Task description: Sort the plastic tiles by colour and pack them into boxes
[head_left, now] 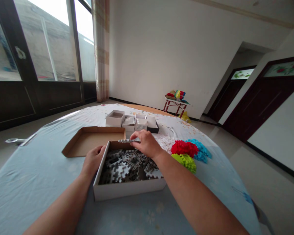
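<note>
A white box (128, 191) lies open in front of me, filled with grey foam puzzle pieces (121, 169) with toothed edges. Against the box's left wall is my left hand (95, 157), its fingers curled at the rim. My right hand (147, 142) pinches one flat grey puzzle piece (124, 141) by its right end, just above the far rim of the box. The piece is seen nearly edge-on. My right forearm hides the right end of the box.
A brown cardboard lid (98, 140) lies behind the box. Several small boxes (115, 118) stand farther back. To the right are piles of red pieces (183, 148), blue pieces (201, 150), lime-green pieces (185, 161) and white pieces (165, 142). A patterned cloth (49, 163) covers the table.
</note>
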